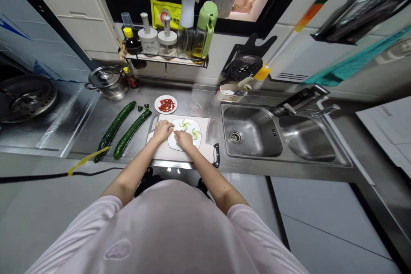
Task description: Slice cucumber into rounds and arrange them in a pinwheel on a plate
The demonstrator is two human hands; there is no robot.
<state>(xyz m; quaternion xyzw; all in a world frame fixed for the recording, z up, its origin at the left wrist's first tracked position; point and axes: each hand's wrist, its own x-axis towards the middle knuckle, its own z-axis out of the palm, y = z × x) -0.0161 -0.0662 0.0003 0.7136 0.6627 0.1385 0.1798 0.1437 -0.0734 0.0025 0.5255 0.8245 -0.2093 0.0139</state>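
Observation:
A white square plate (189, 140) rests on a pale cutting board (157, 154), with thin cucumber slices (195, 133) fanned in pinwheel shapes on it. Over the plate's left side, my left hand (163, 130) has its fingers bent together at a small pale-green slice. My right hand (185, 140) pinches close beside it, its fingertips at the same spot. The slice is mostly hidden by the fingers. To the right on the board lies a knife with a broad blade (212, 130) and a black handle (216, 155).
Two whole cucumbers (117, 126) lie left of the board, with cut dark-green pieces (143, 107) nearby. A small plate of chopped red bits (166, 104) sits behind. A steel pot (107, 81) stands back left, a double sink (252, 130) right, and a bottle rack (167, 58) above.

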